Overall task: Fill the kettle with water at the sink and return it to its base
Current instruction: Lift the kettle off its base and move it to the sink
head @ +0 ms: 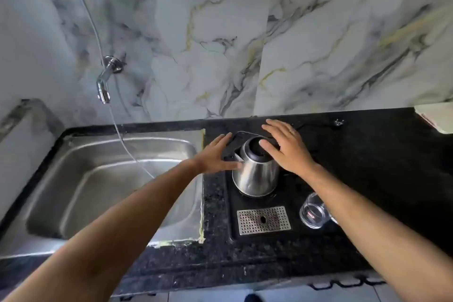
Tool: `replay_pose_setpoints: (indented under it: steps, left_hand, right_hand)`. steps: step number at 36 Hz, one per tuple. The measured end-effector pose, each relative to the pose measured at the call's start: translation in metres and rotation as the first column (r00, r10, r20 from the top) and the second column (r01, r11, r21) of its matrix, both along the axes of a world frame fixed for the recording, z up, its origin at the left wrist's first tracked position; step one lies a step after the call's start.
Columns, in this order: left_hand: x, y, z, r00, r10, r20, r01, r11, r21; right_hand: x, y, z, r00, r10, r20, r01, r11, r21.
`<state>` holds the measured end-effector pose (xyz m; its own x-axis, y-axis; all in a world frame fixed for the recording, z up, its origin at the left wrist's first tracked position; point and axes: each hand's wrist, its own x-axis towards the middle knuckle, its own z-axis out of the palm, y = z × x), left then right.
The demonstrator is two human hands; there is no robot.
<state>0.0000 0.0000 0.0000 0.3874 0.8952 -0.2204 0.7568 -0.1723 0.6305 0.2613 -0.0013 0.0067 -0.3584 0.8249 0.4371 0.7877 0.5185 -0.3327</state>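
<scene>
Kettle [256,174] upright on black base [259,203], on dark surface [367,167] just right of sink [110,179]; lid black, body steel; left hand [218,154] flat, fingers spread, thumb touching spout side, grip apart; right hand [285,147] open over lid and handle side, fingers spread, grip apart, thumb on lid; perforated drip grate [263,220] in front of kettle; glass [315,212] tilted beside right forearm; tap [104,86] on marble wall above sink.

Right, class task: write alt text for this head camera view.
Two open hands, left hand and right hand, reach around a steel kettle on its black base, with a sink to its left beneath a wall tap.
</scene>
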Motion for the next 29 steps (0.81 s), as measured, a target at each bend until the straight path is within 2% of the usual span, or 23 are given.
replay_pose_setpoints:
  steps: [3,5,7,10,14,15,18,23,29]
  left_hand:
    - [0.011,-0.002,-0.014,0.998,0.027,0.06,-0.023,0.997,-0.071]
    - [0.018,-0.005,-0.023,0.989,0.085,0.12,-0.069,0.988,-0.136]
    - [0.023,-0.006,-0.028,0.976,0.118,0.184,-0.084,0.98,-0.182]
    - [0.024,-0.004,-0.034,0.96,0.146,0.238,-0.091,0.969,-0.228]
    - [0.027,-0.007,-0.042,0.919,0.223,0.324,-0.13,0.95,-0.285]
    - [0.027,-0.008,-0.044,0.906,0.247,0.344,-0.142,0.943,-0.302]
    - [0.027,-0.009,-0.051,0.857,0.288,0.427,-0.153,0.934,-0.323]
    - [0.031,-0.014,-0.051,0.799,0.33,0.502,-0.158,0.921,-0.356]
    - [0.029,-0.011,-0.037,0.731,0.347,0.588,-0.152,0.922,-0.356]
  right_hand:
    - [0.02,-0.002,-0.012,0.95,-0.161,-0.266,0.127,0.982,-0.14]
    - [0.029,-0.009,-0.021,0.865,-0.293,-0.407,0.159,0.93,-0.332]
    - [0.031,-0.012,-0.031,0.779,-0.399,-0.484,0.156,0.871,-0.466]
    - [0.033,-0.009,-0.042,0.656,-0.522,-0.545,0.154,0.8,-0.581]
    - [0.035,0.002,-0.047,0.446,-0.626,-0.639,0.105,0.746,-0.658]
    - [0.036,0.004,-0.048,0.412,-0.647,-0.642,0.087,0.729,-0.679]
    - [0.038,0.004,-0.054,0.382,-0.646,-0.661,0.008,0.717,-0.697]
    - [0.026,0.008,-0.056,0.17,-0.697,-0.696,-0.089,0.693,-0.715]
    - [0.023,0.014,-0.043,0.114,-0.661,-0.742,-0.088,0.737,-0.67]
